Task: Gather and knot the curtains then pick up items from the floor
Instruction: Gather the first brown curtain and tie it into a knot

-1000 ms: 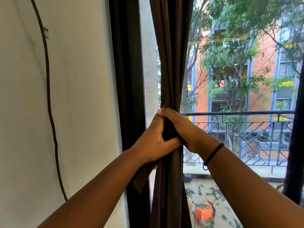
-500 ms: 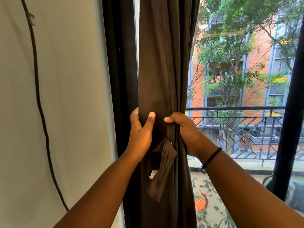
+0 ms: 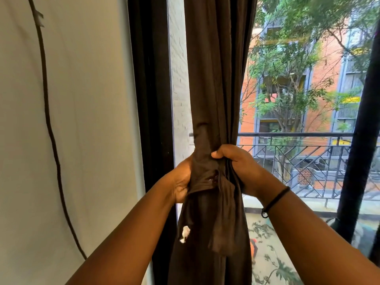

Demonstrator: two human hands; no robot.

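A dark brown curtain (image 3: 218, 79) hangs gathered into one bundle in front of the window. My left hand (image 3: 180, 182) grips the bundle from the left, its fingers hidden behind the cloth. My right hand (image 3: 238, 167) holds it from the right, thumb across the front folds. A strip of the same fabric (image 3: 223, 219) wraps the bundle between my hands and hangs down in front. A small white tag (image 3: 185, 233) shows on the lower curtain.
A black window frame (image 3: 152, 99) stands left of the curtain, beside a pale wall (image 3: 86, 120) with a dark cable (image 3: 49, 124). A second black post (image 3: 359, 140) rises on the right. Outside are a balcony railing (image 3: 298, 153), trees and an orange building.
My left hand has moved from the front of the curtain round to its left side and closed on it. The bundle is pulled tighter, and the fabric strip now lies across it.
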